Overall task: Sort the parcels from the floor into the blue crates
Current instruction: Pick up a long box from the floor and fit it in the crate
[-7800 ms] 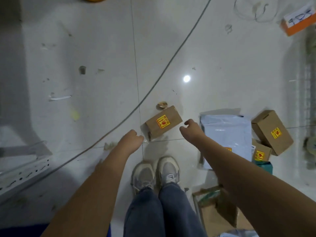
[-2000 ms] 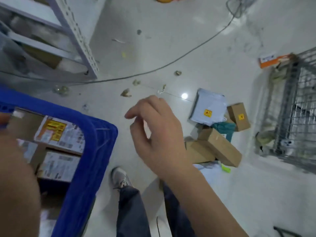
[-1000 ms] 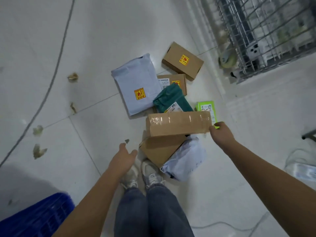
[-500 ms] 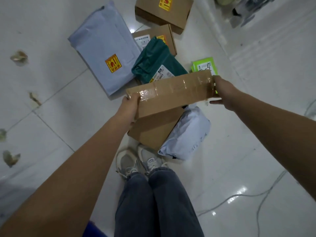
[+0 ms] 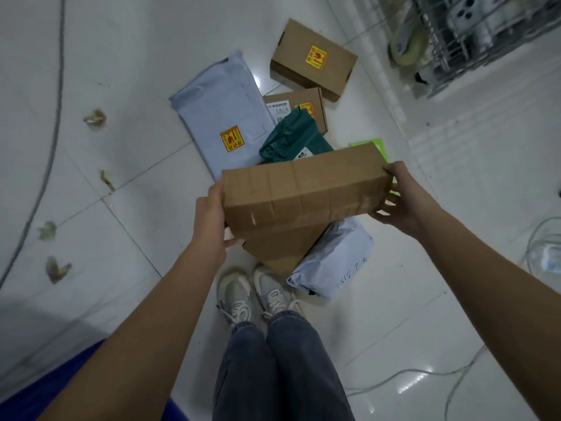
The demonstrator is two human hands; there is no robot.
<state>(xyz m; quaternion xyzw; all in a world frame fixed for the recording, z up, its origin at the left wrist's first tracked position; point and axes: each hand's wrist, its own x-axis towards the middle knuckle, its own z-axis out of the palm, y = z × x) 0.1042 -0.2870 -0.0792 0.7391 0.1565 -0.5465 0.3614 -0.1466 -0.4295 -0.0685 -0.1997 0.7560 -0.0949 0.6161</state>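
Observation:
A long taped cardboard box (image 5: 303, 189) is held off the floor between my left hand (image 5: 212, 212) at its left end and my right hand (image 5: 400, 197) at its right end. Under it on the white tiles lie a flat brown box (image 5: 282, 249), a pale grey mailer bag (image 5: 337, 262), a dark green bag (image 5: 291, 141), a large grey mailer with a yellow sticker (image 5: 224, 120), two small brown boxes (image 5: 314, 60) (image 5: 293, 103) and a green packet (image 5: 376, 147). A corner of the blue crate (image 5: 39, 396) shows at the bottom left.
A wire cage trolley (image 5: 473, 31) stands at the top right. A grey cable (image 5: 48, 147) runs along the left floor, thin white cables (image 5: 455, 375) lie at the lower right. Scraps of paper (image 5: 56, 268) litter the left tiles. My feet (image 5: 258, 296) are just before the pile.
Both hands closed on the ends of the long box and lifted it up off the pile toward me. The view has pulled back a little.

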